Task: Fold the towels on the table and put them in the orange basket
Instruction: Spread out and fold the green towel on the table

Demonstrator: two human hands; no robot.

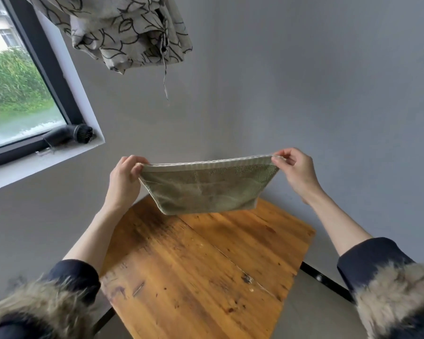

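Note:
A pale green towel [206,189] hangs doubled over in the air above the far end of the wooden table [201,265]. Its top edge is stretched level between my two hands. My left hand [124,178] pinches the top left corner. My right hand [295,171] pinches the top right corner. The towel's lower edge hangs a little above the tabletop. No orange basket is in view.
A window [17,94] with a dark brush [71,135] on its sill is at the left. A patterned curtain [123,33] hangs bunched above. Grey walls stand behind the table, and grey floor shows to its right.

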